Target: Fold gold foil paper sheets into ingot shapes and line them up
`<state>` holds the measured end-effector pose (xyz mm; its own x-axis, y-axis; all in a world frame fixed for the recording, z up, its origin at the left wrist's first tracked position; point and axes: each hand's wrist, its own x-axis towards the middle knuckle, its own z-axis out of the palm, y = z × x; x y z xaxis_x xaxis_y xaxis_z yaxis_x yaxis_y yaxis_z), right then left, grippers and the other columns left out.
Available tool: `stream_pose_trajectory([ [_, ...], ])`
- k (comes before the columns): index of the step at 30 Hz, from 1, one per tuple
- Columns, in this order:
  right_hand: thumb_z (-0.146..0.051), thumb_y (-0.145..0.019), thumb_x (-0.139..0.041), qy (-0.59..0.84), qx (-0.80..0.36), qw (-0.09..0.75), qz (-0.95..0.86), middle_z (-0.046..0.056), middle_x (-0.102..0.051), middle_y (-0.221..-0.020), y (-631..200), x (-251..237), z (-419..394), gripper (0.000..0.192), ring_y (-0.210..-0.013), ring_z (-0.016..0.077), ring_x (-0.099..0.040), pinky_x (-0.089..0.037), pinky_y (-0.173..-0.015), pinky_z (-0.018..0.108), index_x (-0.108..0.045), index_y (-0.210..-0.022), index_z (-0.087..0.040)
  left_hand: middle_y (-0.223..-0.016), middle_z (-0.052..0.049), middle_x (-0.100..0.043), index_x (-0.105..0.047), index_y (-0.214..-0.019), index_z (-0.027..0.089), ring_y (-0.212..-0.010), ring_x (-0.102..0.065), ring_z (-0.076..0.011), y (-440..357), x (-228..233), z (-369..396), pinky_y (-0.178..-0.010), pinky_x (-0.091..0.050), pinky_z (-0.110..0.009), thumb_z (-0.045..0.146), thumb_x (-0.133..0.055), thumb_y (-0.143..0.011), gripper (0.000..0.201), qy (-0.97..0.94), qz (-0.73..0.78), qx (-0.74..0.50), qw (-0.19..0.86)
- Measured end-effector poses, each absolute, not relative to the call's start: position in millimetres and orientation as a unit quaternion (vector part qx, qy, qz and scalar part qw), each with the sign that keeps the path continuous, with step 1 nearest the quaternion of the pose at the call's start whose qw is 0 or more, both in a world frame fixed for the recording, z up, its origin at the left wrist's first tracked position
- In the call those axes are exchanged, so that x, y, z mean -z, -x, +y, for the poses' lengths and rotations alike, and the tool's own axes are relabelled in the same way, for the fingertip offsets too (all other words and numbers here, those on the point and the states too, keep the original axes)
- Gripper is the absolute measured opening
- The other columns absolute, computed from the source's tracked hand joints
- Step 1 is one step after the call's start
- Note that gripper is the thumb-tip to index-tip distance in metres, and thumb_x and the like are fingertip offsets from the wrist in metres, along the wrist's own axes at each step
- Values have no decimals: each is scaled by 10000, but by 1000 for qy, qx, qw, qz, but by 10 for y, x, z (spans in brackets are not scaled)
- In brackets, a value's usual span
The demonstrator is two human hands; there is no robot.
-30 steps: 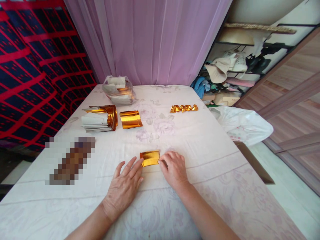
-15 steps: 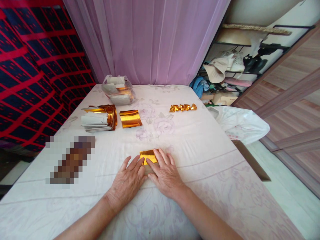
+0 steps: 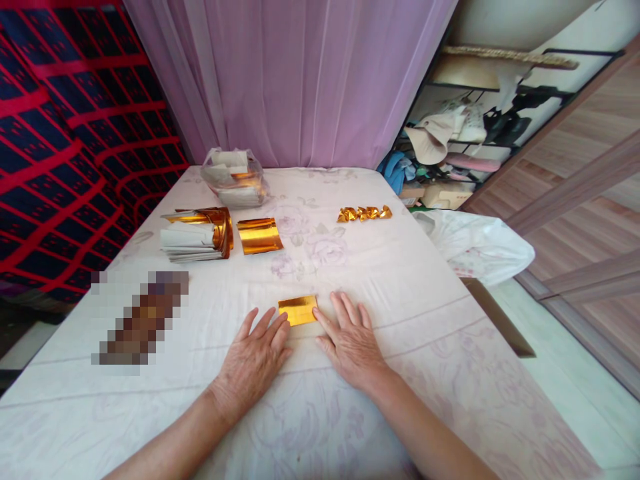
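Observation:
A small folded piece of gold foil paper point(image 3: 299, 311) lies flat on the table between my two hands. My left hand point(image 3: 255, 353) rests on the cloth with fingers spread, its fingertips touching the paper's left lower corner. On the other side, my right hand point(image 3: 353, 340) lies flat with fingers apart, the index fingertip at the paper's right edge. Farther off lies a single gold foil sheet point(image 3: 260, 237). Left of it is a stack of foil papers point(image 3: 193, 241), some showing pale backs. Several folded gold foil pieces point(image 3: 364, 214) sit in a row at the far right.
A clear plastic bag of papers point(image 3: 234, 177) stands at the table's far left. A blurred-out object point(image 3: 145, 320) lies on the left side of the flowered tablecloth point(image 3: 320, 413). Beyond the right edge are a white plastic bag point(image 3: 480, 247) and shelves holding a cap point(image 3: 430, 139).
My right hand has slid right, off the foil paper, uncovering it. The paper's lower flap now lies folded flat. My left hand has shifted only slightly.

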<state>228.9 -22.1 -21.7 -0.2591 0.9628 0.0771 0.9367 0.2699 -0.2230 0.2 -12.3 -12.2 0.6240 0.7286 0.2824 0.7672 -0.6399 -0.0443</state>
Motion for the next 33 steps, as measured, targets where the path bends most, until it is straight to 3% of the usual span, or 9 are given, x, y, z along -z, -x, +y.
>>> stream_pose_trajectory([
  [4,-456,-906,-612,588,-54,109,-800,148,-253,-1594,-2204,185,-246,570,-1468,364,-205,-212,-1114,654,-466,-1441,-321,-1279,-37,-673,-650,-1233,251,-1276,-539,-286,-15,112,-129,-1142,-269,-503,363,-526,-958,321,896,-425,115,63],
  [13,-429,-898,-636,545,-63,118,-828,81,-271,-1597,-2187,205,-274,528,-1464,351,-222,-185,-1127,657,-494,-1405,-389,-1262,-50,-680,-677,-1205,250,-1279,-535,-295,-46,94,-129,-1149,-265,-525,357,-530,-956,309,893,-432,118,54],
  [21,-411,-911,-613,580,-48,106,-806,128,-341,-1562,-2454,139,-301,455,-1441,348,-276,-226,-1103,647,-557,-1359,-353,-1257,-47,-682,-681,-1185,259,-1284,-528,-288,-49,96,-122,-1155,-257,-516,340,-557,-941,285,892,-432,119,59],
  [26,-319,-918,-572,587,-40,163,-792,149,-495,-1448,-2468,161,-102,370,-1369,310,-392,-315,-1098,551,-625,-1270,-217,-1223,-59,-691,-696,-1148,253,-1281,-524,-283,-80,107,-115,-1155,-261,-505,331,-554,-940,264,889,-433,132,63],
  [29,-310,-862,-631,576,-65,200,-790,135,-558,-1380,-2404,199,106,337,-1330,307,-436,-364,-1068,511,-665,-1183,-213,-1200,-55,-695,-710,-1098,252,-1233,-552,-282,-104,77,-77,-1129,-297,-511,324,-550,-943,234,884,-440,149,55],
  [33,-275,-817,-670,565,-97,232,-786,108,-584,-1353,-2324,260,247,278,-1333,301,-434,-332,-1082,512,-692,-1090,-226,-1212,-48,-680,-731,-1003,273,-1168,-573,-276,-110,45,5,-1063,-369,-536,302,-537,-952,202,870,-460,175,9],
])
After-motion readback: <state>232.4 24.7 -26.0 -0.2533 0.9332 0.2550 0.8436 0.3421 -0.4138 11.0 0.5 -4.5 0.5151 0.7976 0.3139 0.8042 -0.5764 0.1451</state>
